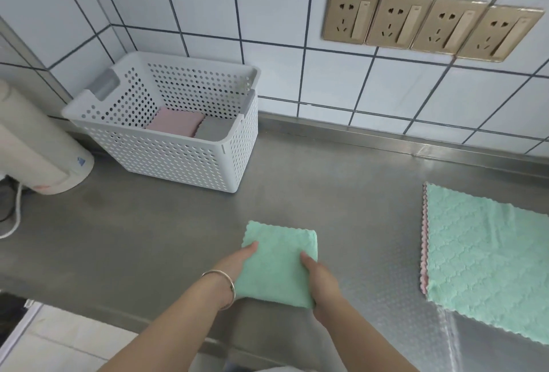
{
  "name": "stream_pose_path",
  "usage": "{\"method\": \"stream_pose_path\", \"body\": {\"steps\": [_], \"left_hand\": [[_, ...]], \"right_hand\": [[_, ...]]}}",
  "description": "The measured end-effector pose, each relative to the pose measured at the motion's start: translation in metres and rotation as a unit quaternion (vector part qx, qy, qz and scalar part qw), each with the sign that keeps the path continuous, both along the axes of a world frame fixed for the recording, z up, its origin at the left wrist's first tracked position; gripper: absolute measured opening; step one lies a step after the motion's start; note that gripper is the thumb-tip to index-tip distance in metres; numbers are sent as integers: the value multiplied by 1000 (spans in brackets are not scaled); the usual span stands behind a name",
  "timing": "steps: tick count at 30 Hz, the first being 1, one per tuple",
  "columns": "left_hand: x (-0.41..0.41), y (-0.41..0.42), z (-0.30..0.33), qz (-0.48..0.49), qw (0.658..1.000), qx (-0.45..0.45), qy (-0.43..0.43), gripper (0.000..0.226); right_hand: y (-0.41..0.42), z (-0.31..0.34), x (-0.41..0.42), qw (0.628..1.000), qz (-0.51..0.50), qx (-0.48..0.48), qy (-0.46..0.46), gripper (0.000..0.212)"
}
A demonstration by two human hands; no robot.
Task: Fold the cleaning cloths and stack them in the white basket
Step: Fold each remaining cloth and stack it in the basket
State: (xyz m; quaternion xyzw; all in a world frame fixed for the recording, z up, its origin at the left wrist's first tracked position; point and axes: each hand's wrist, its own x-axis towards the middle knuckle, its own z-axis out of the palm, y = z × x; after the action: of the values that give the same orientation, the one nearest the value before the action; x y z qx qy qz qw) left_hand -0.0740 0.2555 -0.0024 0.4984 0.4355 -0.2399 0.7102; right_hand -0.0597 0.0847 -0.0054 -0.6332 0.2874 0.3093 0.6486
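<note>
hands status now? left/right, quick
Left hand: gripping the folded green cloth by its left edge.
Right hand: gripping the same cloth's right edge.

Our hands hold a folded cloth
We grip the folded green cloth [277, 261] with our left hand [234, 263] and right hand [319, 278] above the steel counter [341, 181]; the white basket [166, 146] stands behind.

Single head-worn view
Looks forward and steeply down at the steel bench [326, 193], close, toward the tiled wall [267, 15].
</note>
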Motion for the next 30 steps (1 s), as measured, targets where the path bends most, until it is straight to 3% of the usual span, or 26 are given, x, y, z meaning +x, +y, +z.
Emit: {"method": "stream_pose_path", "body": {"steps": [2,4,6,10,13,18,22,25,27,30], "left_hand": [[-3,-5,8,-4,998,61,-14,35],[-1,-9,21,-43,979,188,-63,35],[2,-9,36,-71,944,298,-125,46],[8,7,77,-94,833,493,-233,51],[22,38,103,-59,786,526,-319,56],[66,104,142,-11,750,508,-424,60],[108,168,169,-20,735,496,-462,49],[148,215,180,-33,716,544,-435,28],[176,245,178,-55,712,571,-404,25],[221,285,162,-135,702,627,-310,27]], "right_hand": [[-1,7,1,993,45,-58,-87,20],[0,17,2,980,78,-100,-156,25],[6,36,8,967,86,-114,-212,24],[27,76,17,944,67,-105,-306,17],[58,103,31,931,55,-69,-353,14],[134,144,72,918,9,-39,-395,15],[200,167,111,908,6,-61,-414,14],[239,179,153,916,34,-91,-389,20],[259,178,189,927,92,-151,-332,31],[285,171,244,931,186,-188,-252,24]]}}
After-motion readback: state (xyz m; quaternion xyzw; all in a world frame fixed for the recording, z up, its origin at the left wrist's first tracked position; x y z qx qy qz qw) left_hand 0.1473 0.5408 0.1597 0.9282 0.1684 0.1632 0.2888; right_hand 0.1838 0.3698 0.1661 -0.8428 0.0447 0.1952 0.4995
